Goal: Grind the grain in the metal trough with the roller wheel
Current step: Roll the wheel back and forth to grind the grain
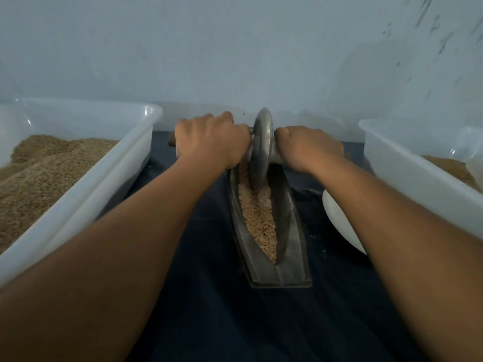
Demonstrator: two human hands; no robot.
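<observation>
A boat-shaped metal trough (pixel 292 246) lies lengthwise on a dark cloth, holding tan grain (pixel 260 218). A grey metal roller wheel (pixel 261 150) stands upright in the trough's far half, its rim sunk in the grain. My left hand (pixel 211 141) grips the wheel's axle handle on the left side, where a brown handle end sticks out past my fist. On the right side my right hand (pixel 309 147) grips the other handle. Both arms are stretched forward.
A clear plastic tub (pixel 104 163) with a heap of grain stands at the left. Another clear tub (pixel 407 163) with some grain stands at the right. A white bowl (pixel 337 220) lies partly under my right forearm. A pale wall rises right behind the trough.
</observation>
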